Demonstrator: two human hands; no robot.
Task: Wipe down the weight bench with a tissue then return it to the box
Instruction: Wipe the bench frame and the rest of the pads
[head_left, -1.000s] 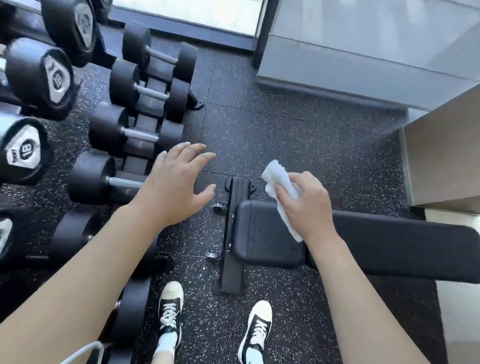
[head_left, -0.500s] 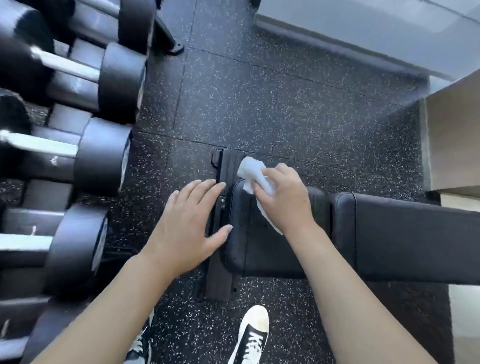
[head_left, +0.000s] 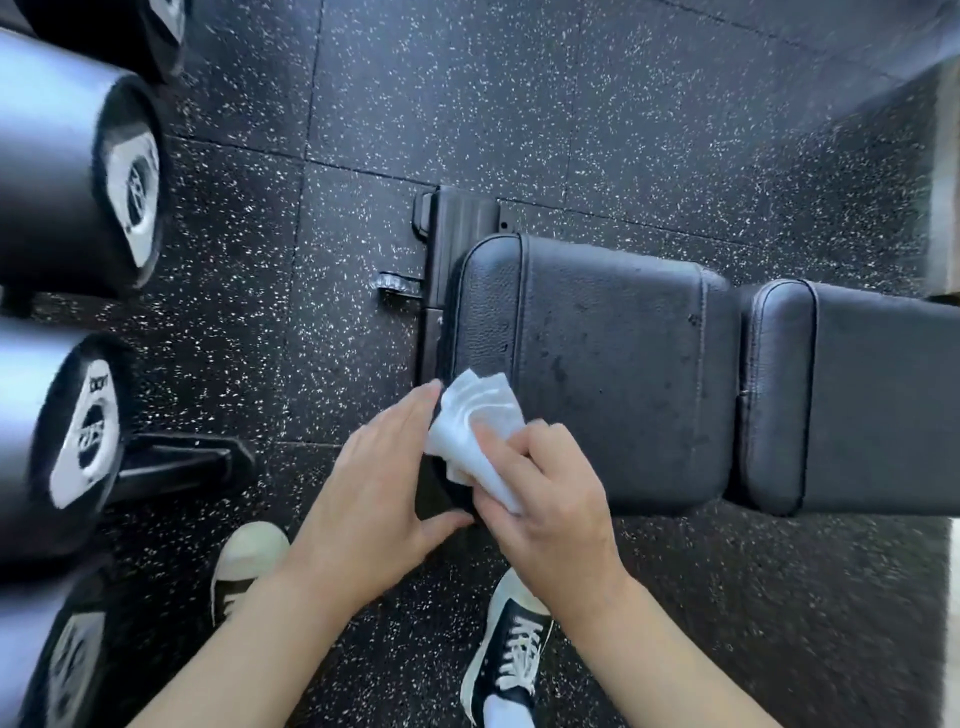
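Observation:
The black padded weight bench runs from the middle of the view to the right edge, in two cushions with a seam between them. My right hand holds a crumpled white tissue against the near left corner of the seat pad. My left hand lies flat with straight fingers beside the bench's left end, its fingertips touching the tissue's edge. No tissue box is in view.
Black dumbbells on a rack fill the left side. The bench's metal foot sticks out at its left end. Speckled black rubber floor surrounds it. My two sneakers stand just below the bench.
The view has closed in on the bench. My right hand slid the tissue from the far edge of the seat pad to its near left corner. My left hand came in beside it.

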